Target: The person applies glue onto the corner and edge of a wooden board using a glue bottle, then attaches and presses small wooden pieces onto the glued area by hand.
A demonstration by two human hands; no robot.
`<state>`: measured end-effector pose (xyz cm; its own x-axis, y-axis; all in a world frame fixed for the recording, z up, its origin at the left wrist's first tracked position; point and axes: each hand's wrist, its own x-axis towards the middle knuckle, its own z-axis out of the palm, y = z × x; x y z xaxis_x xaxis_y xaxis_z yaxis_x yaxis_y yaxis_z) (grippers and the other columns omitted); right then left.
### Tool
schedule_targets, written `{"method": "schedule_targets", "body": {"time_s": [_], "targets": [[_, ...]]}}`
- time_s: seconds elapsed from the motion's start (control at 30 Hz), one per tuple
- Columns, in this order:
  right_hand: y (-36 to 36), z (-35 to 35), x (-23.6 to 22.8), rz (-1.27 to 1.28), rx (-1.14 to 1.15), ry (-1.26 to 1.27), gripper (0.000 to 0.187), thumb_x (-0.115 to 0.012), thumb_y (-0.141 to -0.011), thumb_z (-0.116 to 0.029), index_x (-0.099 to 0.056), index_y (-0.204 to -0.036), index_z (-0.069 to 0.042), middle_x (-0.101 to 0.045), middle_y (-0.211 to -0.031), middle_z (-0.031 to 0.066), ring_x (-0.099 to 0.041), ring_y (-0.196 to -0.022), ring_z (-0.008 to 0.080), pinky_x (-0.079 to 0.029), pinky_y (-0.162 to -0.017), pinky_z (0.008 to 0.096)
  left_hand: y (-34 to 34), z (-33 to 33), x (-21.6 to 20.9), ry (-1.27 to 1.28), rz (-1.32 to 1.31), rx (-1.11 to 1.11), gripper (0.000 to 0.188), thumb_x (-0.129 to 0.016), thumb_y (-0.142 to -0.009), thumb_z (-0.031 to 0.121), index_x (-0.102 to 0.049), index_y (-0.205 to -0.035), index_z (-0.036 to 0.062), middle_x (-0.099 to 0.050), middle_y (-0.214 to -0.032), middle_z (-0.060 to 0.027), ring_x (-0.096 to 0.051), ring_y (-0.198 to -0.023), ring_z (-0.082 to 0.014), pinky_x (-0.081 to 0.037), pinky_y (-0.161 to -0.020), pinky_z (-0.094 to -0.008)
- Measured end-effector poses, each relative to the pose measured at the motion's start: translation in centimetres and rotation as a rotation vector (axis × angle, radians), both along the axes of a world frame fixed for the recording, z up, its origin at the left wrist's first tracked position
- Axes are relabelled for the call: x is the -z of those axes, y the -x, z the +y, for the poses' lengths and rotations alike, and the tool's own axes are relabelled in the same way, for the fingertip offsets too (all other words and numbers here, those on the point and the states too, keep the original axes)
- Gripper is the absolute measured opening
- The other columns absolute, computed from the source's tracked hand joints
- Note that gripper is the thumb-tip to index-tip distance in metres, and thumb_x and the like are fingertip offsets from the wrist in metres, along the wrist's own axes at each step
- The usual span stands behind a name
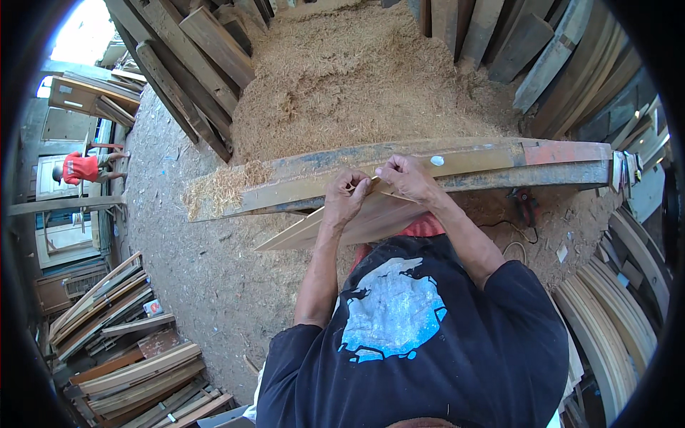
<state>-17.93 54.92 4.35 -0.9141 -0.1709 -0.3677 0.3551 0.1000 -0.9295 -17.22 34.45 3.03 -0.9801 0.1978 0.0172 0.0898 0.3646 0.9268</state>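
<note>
Over the near side of a long wooden workbench (478, 158), my two hands work close together. My left hand (345, 196) is closed, its thumb and fingers curled in a pinch. Just beside it, my right hand (408, 178) is pinched too, thumb toward the left hand. Something thin and pale seems to lie between the fingertips, too small to name. Below the hands, a flat wooden board (314, 230) slants between my body and the bench, its upper edge close to the fingers, which hide part of it.
Curly shavings (232, 187) cover the bench's left end, and sawdust (342, 78) is heaped beyond it. A red and black power tool (524, 205) with a cord sits below the bench. Planks (189, 64) lean at both sides; stacked timber (135, 378) lies lower left. A person in red (80, 168) is far left.
</note>
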Motion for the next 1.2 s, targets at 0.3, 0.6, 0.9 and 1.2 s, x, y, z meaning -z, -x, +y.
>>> {"method": "schedule_targets", "body": {"time_s": [0.3, 0.6, 0.9, 1.2], "targets": [[-0.3, -0.6, 1.0, -0.021, 0.072, 0.021, 0.033, -0.074, -0.092, -0.031, -0.058, -0.083, -0.003, -0.054, -0.069, -0.0004, -0.049, -0.059, 0.0073, -0.043, -0.048, 0.0274, 0.4, 0.1, -0.3, 0.017, 0.005, 0.036, 0.005, -0.072, -0.088, 0.006, -0.067, -0.087, 0.0048, -0.059, -0.078, -0.0047, -0.057, -0.072, -0.0162, -0.047, -0.069, -0.0317], [-0.5, -0.5, 1.2, -0.018, 0.071, 0.082, 0.03, -0.073, -0.093, -0.029, -0.057, -0.087, -0.004, -0.055, -0.073, -0.0002, -0.053, -0.062, 0.0068, -0.054, -0.053, 0.0268, 0.6, 0.1, 0.2, -0.015, 0.02, 0.061, 0.009, -0.072, -0.087, 0.005, -0.064, -0.084, 0.0053, -0.06, -0.078, -0.0054, -0.057, -0.073, -0.0178, -0.047, -0.069, -0.0329], [-0.5, -0.5, 1.4, -0.011, 0.069, 0.112, 0.03, -0.072, -0.094, -0.028, -0.055, -0.087, -0.005, -0.055, -0.076, -0.0008, -0.055, -0.065, 0.006, -0.057, -0.057, 0.0264, 0.8, -0.1, 0.7, 0.008, 0.09, 0.07, 0.009, -0.074, -0.085, 0.005, -0.065, -0.083, 0.0054, -0.061, -0.078, -0.0064, -0.058, -0.074, -0.0193, -0.047, -0.069, -0.0339], [-1.1, -0.5, 1.3, -0.019, 0.099, 0.124, 0.034, -0.072, -0.094, -0.035, -0.055, -0.088, -0.006, -0.054, -0.079, -0.001, -0.055, -0.069, 0.0055, -0.057, -0.059, 0.0259, 0.4, -0.6, 0.6, -0.068, -0.061, 0.042, 0.004, -0.071, -0.089, 0.003, -0.068, -0.089, 0.0038, -0.062, -0.081, -0.0057, -0.061, -0.076, -0.0141, -0.05, -0.072, -0.0299]]}}
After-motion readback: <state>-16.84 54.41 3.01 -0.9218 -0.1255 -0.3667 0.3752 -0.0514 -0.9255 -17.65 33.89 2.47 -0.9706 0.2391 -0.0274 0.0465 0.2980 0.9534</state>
